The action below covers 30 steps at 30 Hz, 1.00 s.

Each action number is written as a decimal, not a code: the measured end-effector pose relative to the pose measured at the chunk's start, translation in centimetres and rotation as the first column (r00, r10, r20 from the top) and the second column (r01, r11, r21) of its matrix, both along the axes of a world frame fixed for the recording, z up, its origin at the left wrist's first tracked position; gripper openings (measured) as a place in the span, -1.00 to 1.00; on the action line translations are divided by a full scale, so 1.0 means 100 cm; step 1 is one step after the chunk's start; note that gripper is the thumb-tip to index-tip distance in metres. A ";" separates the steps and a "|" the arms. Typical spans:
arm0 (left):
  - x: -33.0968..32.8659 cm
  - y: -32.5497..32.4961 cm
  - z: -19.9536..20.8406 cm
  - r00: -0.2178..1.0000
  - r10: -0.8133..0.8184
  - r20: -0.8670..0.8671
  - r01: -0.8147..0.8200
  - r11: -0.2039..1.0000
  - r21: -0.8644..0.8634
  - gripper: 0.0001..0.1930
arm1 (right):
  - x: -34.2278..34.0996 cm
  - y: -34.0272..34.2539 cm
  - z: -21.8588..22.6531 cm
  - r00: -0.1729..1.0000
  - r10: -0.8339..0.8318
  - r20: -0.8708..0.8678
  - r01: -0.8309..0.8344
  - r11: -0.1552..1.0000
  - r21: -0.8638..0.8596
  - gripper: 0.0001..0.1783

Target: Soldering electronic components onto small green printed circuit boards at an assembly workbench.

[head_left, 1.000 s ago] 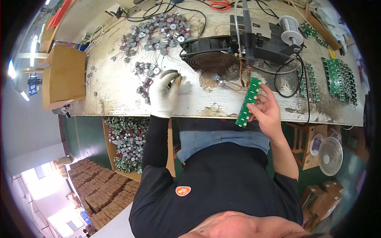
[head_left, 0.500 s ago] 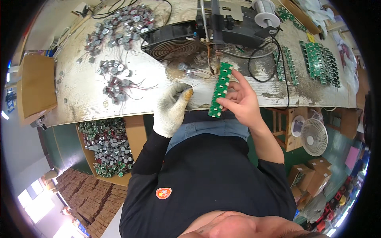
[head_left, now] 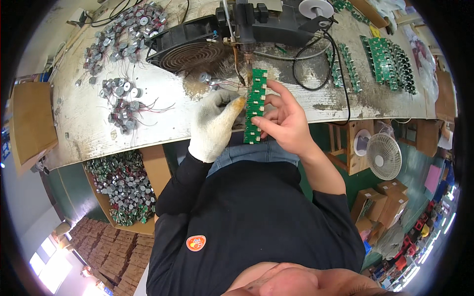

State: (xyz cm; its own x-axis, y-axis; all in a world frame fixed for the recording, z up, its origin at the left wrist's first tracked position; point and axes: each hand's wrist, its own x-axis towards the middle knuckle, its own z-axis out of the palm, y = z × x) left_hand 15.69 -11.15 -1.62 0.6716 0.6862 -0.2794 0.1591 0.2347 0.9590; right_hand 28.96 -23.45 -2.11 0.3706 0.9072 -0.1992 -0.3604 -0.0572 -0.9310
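Note:
My bare right hand (head_left: 286,118) grips a long green circuit board strip (head_left: 256,101) between thumb and fingers, held nearly upright over the table's front edge. Pale small connectors line the strip. My left hand (head_left: 211,123), in a white glove with a stained thumb, is closed, its thumb tip against the strip's left edge. Thin wires poked from those fingertips a moment earlier; what they hold is now hidden. The strip's far end lies just below the soldering iron (head_left: 249,56) on its stand. A small round motor (head_left: 204,77) with wires lies beyond my left hand.
A black fan (head_left: 192,55) and a solder spool (head_left: 316,9) stand at the back. Motor piles (head_left: 118,91) cover the left; finished-looking board strips (head_left: 381,61) lie right. A black cable (head_left: 340,74) loops over the table. A carton of motors (head_left: 123,190) sits below.
My left hand has come up to the circuit board strip, its thumb now at the edge. The strip has turned more upright. The whole view has shifted a little.

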 end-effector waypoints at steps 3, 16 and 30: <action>0.004 0.000 0.002 0.999 0.035 0.037 -0.030 0.993 -0.113 -0.79 | -0.001 0.000 -0.001 1.000 -0.019 0.009 0.019 0.999 0.026 -0.18; 0.009 0.004 0.010 0.993 0.090 0.081 -0.054 0.927 -0.372 -0.80 | 0.000 0.005 -0.003 0.998 -0.068 -0.001 0.068 0.996 0.055 -0.19; 0.011 0.004 0.008 0.994 0.089 0.060 -0.065 0.945 -0.321 -0.80 | 0.000 0.006 -0.002 0.997 -0.073 0.015 0.072 0.996 0.049 -0.19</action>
State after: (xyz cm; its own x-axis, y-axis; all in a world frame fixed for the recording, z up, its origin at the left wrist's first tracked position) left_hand 16.80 -10.71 -0.86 0.6468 0.6204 -0.4436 0.0607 0.5379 0.8408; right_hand 28.94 -22.83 -2.31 0.4385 0.8863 -0.1487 -0.3467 0.0142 -0.9379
